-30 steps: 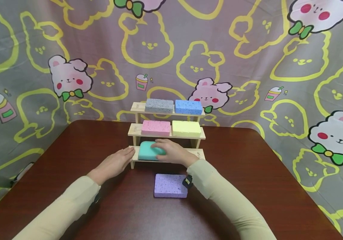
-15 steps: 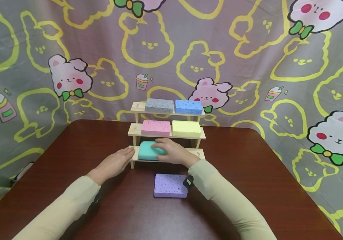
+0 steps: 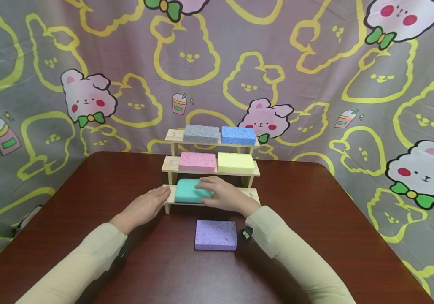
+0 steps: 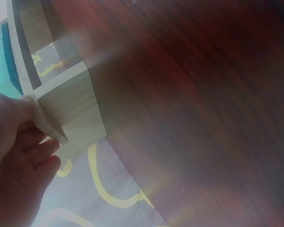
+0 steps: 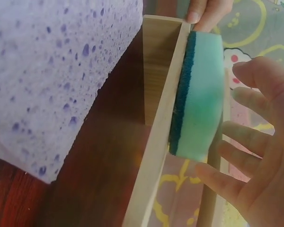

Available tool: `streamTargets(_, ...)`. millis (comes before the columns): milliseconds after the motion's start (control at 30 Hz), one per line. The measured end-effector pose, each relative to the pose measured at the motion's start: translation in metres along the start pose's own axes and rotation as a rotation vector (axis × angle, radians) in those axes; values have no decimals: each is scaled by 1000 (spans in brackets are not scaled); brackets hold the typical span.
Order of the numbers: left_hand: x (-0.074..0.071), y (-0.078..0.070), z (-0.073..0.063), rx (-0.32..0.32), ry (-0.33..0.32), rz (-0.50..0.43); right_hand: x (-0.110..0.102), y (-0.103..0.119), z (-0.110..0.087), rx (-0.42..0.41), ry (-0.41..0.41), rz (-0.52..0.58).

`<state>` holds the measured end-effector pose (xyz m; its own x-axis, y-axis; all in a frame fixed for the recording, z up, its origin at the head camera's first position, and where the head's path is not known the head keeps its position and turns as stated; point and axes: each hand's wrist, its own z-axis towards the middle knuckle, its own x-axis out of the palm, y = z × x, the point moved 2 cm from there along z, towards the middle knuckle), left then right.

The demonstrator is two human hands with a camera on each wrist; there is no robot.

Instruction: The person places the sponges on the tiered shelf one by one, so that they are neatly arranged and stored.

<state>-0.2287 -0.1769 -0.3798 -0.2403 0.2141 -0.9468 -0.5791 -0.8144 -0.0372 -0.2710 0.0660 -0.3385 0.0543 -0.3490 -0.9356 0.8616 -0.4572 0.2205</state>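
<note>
A teal sponge (image 3: 188, 191) with a dark scouring layer underneath lies on the lowest step of a wooden three-step rack (image 3: 252, 194), at its left part. My left hand (image 3: 146, 209) grips the left end of that step; in the left wrist view its thumb is above the board and the fingers are curled below. Spread fingers mark my right hand (image 3: 228, 196), which hovers at the sponge's right side. The right wrist view shows a gap between those fingers and the sponge. On the table in front of the rack lies a purple sponge (image 3: 215, 235).
Pink (image 3: 197, 162) and yellow sponges (image 3: 235, 163) sit on the middle step. Grey (image 3: 201, 134) and blue sponges (image 3: 238, 135) are on the top step. The brown table (image 3: 156, 270) ends at a patterned curtain (image 3: 125, 55) behind and at both sides.
My right hand has loosened from the teal sponge and shifted slightly right, baring more of it. The right sleeve and wrist camera moved right too. My left hand stays put.
</note>
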Motion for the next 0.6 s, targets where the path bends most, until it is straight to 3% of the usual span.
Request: streamTargets(600,0,0,0,-13,12,-4,-15,12,-38,-20,-1,65)
